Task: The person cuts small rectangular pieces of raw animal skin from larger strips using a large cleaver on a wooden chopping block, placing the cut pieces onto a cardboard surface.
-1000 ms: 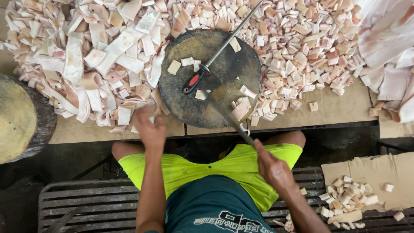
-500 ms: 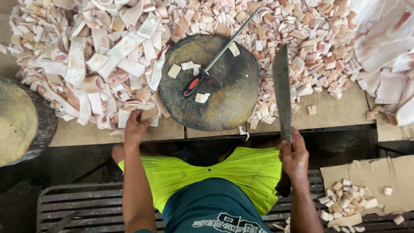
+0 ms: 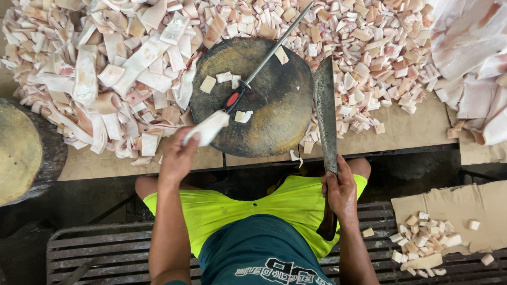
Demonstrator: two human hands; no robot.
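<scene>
I see my left hand [image 3: 178, 158] closed around the near end of a pale strip of pork skin [image 3: 207, 128], its grip pinching the strip where it lies across the near-left rim of the round chopping block [image 3: 274, 113]. The strip is whitish, thick and slightly curled, with its far tip resting on the dark wood. My right hand [image 3: 340, 190] is wrapped tight around the handle of a cleaver [image 3: 324, 113], whose long grey blade is raised, just right of the block.

On the block lies a sharpening steel [image 3: 266, 58] with a red and black handle, running from the block's middle out past its far-right rim. A few small cut squares [image 3: 208, 83] sit beside it.

Left of the block is a heap of long uncut strips [image 3: 121, 79]; beyond and right of the block the surface [image 3: 406, 129] is covered with small diced pieces [image 3: 364, 47]. Far right of the block are broad pale slabs [image 3: 470, 47]. The surface itself is brown board. Left of the block stands a second wooden block [image 3: 21, 150]. Nearer than the block, I sit on a metal slatted bench [image 3: 100, 253], and a sheet of cardboard [image 3: 454, 211] to the right of it carries more diced bits.
</scene>
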